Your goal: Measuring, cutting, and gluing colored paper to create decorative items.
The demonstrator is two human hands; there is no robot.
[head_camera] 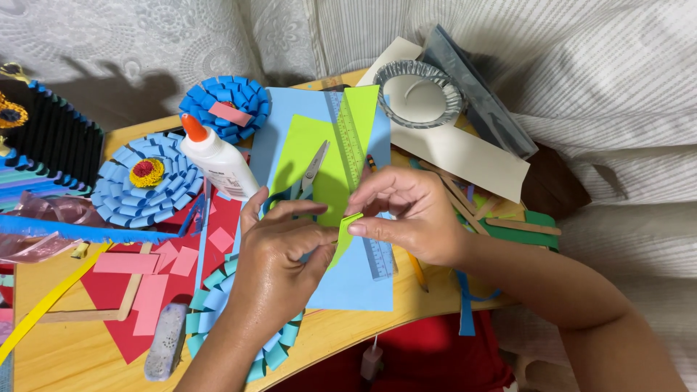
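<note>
Both my hands meet over a light blue paper sheet (356,279) on a small wooden table (72,356). A narrow lime green paper strip (344,234) is pinched between them: my left hand (279,254) grips its lower part, and the thumb and forefinger of my right hand (406,210) fold its top end. Just behind my hands lie a lime green sheet (319,156), small scissors (311,174) and a clear green ruler (352,141).
A white glue bottle (218,160) with an orange cap lies left of the scissors. Blue paper flowers (149,181) (226,105), red paper and pink pieces (149,290), a teal paper ring (210,305), a foil dish (421,94), cardboard strips and a pencil crowd the table.
</note>
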